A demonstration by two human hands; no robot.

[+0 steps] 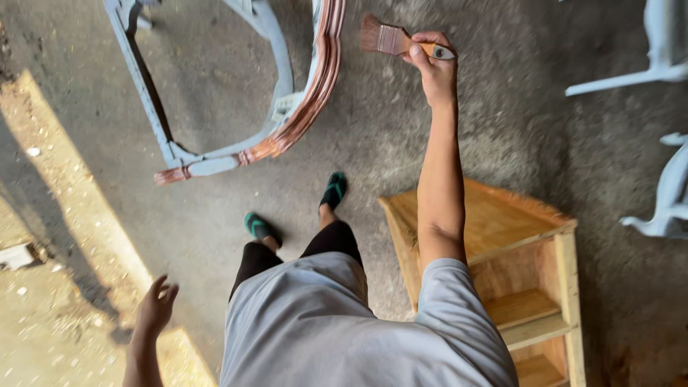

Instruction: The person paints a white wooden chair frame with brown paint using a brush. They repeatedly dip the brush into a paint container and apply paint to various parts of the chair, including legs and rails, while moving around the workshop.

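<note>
My right hand (434, 66) is stretched forward and grips a flat paintbrush (393, 40) by its wooden handle, bristles pointing left. The bristles are just right of a curved chair frame (287, 115) lying on the concrete floor, grey-primed with its right rail painted reddish brown. The brush is close to that rail but not touching it. My left hand (156, 308) hangs at my side at the lower left, fingers loosely spread, holding nothing. My feet in green sandals (334, 190) stand between the frame and me.
A small unpainted wooden shelf unit (527, 287) stands at my right, under my arm. Grey-primed furniture parts (663, 50) lie at the right edge. A sunlit strip of dusty floor (50, 215) runs down the left.
</note>
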